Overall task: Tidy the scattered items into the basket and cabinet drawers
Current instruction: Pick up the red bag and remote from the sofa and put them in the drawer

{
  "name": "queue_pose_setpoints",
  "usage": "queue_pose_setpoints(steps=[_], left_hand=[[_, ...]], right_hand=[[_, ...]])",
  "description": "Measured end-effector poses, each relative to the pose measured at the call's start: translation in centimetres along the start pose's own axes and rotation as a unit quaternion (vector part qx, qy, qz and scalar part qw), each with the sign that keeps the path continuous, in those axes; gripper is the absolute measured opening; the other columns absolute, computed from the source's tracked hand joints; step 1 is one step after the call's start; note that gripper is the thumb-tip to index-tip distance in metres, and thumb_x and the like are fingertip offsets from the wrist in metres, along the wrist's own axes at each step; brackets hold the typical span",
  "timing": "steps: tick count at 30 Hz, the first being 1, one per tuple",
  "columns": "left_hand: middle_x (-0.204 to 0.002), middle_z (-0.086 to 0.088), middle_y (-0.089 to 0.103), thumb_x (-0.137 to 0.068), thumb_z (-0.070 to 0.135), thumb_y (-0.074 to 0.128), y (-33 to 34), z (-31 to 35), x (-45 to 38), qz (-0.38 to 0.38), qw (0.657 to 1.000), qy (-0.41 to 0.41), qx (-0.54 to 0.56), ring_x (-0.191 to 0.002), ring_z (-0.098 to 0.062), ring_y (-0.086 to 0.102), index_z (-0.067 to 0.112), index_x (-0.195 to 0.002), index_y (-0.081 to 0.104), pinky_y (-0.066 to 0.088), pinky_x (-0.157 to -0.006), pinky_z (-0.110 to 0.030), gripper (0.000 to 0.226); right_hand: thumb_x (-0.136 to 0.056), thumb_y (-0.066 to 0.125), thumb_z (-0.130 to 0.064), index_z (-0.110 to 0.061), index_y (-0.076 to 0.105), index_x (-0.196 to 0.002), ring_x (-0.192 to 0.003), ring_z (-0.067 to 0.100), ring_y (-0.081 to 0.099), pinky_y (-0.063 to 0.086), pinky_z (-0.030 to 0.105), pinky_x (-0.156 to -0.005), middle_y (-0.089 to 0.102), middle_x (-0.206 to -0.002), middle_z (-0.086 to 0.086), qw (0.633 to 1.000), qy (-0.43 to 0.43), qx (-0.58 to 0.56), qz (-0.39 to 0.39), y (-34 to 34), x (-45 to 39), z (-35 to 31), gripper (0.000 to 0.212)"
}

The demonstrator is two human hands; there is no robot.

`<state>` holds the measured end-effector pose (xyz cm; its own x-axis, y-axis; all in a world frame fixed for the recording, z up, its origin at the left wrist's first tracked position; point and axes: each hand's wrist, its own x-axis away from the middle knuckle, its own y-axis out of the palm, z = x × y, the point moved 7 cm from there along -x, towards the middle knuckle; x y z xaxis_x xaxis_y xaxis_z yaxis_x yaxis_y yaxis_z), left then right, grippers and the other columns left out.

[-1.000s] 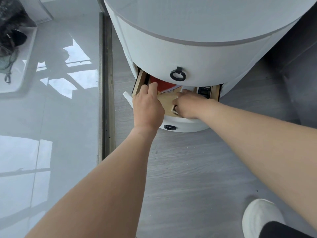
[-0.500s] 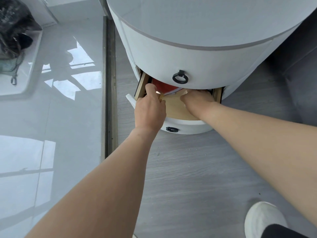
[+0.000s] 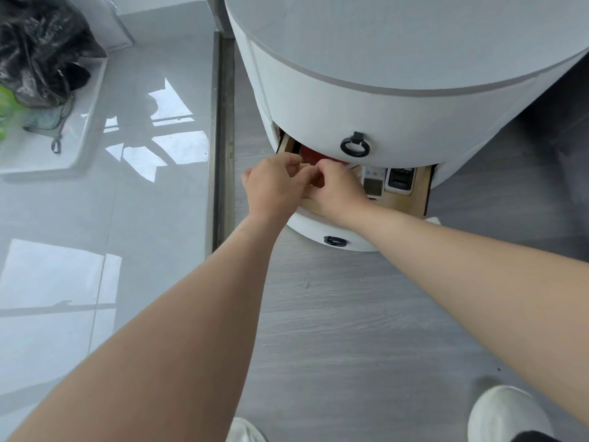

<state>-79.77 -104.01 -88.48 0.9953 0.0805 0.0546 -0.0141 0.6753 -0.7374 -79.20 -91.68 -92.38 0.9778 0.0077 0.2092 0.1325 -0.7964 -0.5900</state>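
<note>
Drawer (image 3: pixel 411 199) under the ring pull (image 3: pixel 354 147): a thin tan item (image 3: pixel 315 180), judged light and stiff, is pinched by left hand (image 3: pixel 274 186) and right hand (image 3: pixel 338 189).

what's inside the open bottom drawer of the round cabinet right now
In the open drawer: a red item at the back left and two remote controls at the right. Both hands, left hand and right hand, cover the middle; the upper drawer front hides the rear.

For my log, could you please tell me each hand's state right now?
Left hand: fingers curled; what it holds cannot be told.
Right hand: likewise curled, contents hidden.
</note>
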Motion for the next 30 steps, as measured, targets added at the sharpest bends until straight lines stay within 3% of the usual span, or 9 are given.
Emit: queue_pose_setpoints(steps=[2, 4, 7, 10, 14, 18, 21, 24, 30], left_hand=[[-0.085, 0.018, 0.067, -0.091, 0.034, 0.062, -0.4, -0.6, -0.2, -0.006, 1.000, -0.010, 0.027, -0.097, -0.007, 0.061, 0.021, -0.120, 0.067, 0.036, -0.108, -0.041, 0.032], [-0.112, 0.007, 0.069, -0.094, 0.025, 0.051, -1.5, -2.1, -0.7, 0.031, 0.999, -0.034, 0.023, -0.114, -0.015, 0.058, 0.020, -0.130, 0.061, 0.036, -0.110, -0.043, 0.038], [-0.133, -0.002, 0.061, -0.097, 0.021, 0.043, -1.4, -4.6, -0.8, 0.020, 0.998, -0.060, -0.005, -0.126, -0.021, 0.051, 0.019, -0.138, 0.055, 0.037, -0.106, -0.032, 0.043], [-0.130, -0.002, 0.062, -0.102, 0.025, 0.037, 0.0, -5.5, 0.0, -0.034, 0.998, -0.055, 0.005, -0.120, -0.018, 0.055, 0.017, -0.138, 0.053, 0.037, -0.090, -0.025, 0.040], [-0.119, 0.000, 0.064, -0.104, 0.028, 0.035, 0.1, -5.9, 0.1, -0.030, 0.998, -0.048, 0.022, -0.105, -0.014, 0.055, 0.021, -0.140, 0.049, 0.037, -0.084, -0.027, 0.039], [-0.113, 0.000, 0.065, -0.103, 0.032, 0.035, 0.6, -6.3, 0.0, -0.027, 0.999, -0.034, 0.020, -0.104, -0.018, 0.058, 0.023, -0.138, 0.049, 0.038, -0.080, -0.029, 0.038], [-0.108, -0.003, 0.066, -0.103, 0.033, 0.036, 0.7, -6.7, 0.0, -0.025, 0.998, -0.034, 0.036, -0.101, -0.020, 0.058, 0.024, -0.137, 0.050, 0.039, -0.079, -0.030, 0.037], [-0.107, -0.004, 0.067, -0.103, 0.034, 0.037, 0.7, -6.7, 0.1, -0.025, 0.999, -0.019, 0.034, -0.101, -0.021, 0.059, 0.023, -0.136, 0.049, 0.042, -0.080, -0.033, 0.037], [-0.113, 0.000, 0.064, -0.102, 0.035, 0.034, 1.1, -6.8, -0.1, -0.023, 0.999, -0.024, 0.025, -0.107, -0.019, 0.056, 0.026, -0.136, 0.049, 0.043, -0.085, -0.034, 0.038]], right_hand=[[-0.088, 0.063, -0.029, -0.015, 0.056, -0.090, -0.077, 0.021, 0.057, 0.040, 0.030, -0.061, 0.061, -0.083, 0.001, 0.998, 0.051, 0.033, -0.019, 0.9, -0.4, 0.9, 0.016], [-0.090, 0.060, -0.021, -0.013, 0.054, -0.084, -0.074, 0.024, 0.057, 0.038, 0.028, -0.054, 0.058, -0.079, 0.004, 0.987, 0.121, 0.092, -0.050, 1.4, -1.0, 1.9, 0.012], [-0.090, 0.060, -0.011, -0.004, 0.059, -0.095, -0.071, 0.024, 0.059, 0.043, 0.026, -0.053, 0.062, -0.086, 0.009, 0.965, 0.203, 0.126, -0.104, 2.2, -1.9, 3.1, 0.008], [-0.087, 0.063, -0.004, -0.003, 0.058, -0.087, -0.061, 0.019, 0.057, 0.047, 0.025, -0.051, 0.061, -0.089, 0.011, 0.960, 0.240, 0.048, -0.135, 3.8, -2.7, 3.8, 0.005], [-0.090, 0.066, -0.012, -0.007, 0.055, -0.075, -0.059, 0.020, 0.056, 0.039, 0.023, -0.046, 0.058, -0.070, 0.005, 0.964, 0.199, 0.165, -0.068, 2.9, -3.2, 3.0, 0.019], [-0.087, 0.067, -0.011, -0.004, 0.062, -0.095, -0.081, 0.027, 0.065, 0.049, 0.027, -0.061, 0.066, -0.088, 0.009, 0.967, 0.210, 0.121, -0.071, 3.6, -3.1, 2.9, 0.012], [-0.085, 0.063, -0.007, -0.005, 0.058, -0.112, -0.091, 0.028, 0.064, 0.046, 0.028, -0.063, 0.066, -0.101, 0.011, 0.972, 0.198, 0.106, -0.065, 4.2, -3.2, 2.5, 0.028], [-0.089, 0.057, -0.006, -0.007, 0.047, -0.128, -0.107, 0.029, 0.059, 0.046, 0.031, -0.075, 0.059, -0.117, 0.012, 0.976, 0.177, 0.115, -0.047, 4.2, -3.5, 2.1, 0.040], [-0.092, 0.048, -0.014, -0.012, 0.038, -0.137, -0.113, 0.031, 0.055, 0.044, 0.034, -0.085, 0.056, -0.120, 0.010, 0.984, 0.124, 0.103, -0.073, 4.4, -3.6, 0.5, 0.047]])
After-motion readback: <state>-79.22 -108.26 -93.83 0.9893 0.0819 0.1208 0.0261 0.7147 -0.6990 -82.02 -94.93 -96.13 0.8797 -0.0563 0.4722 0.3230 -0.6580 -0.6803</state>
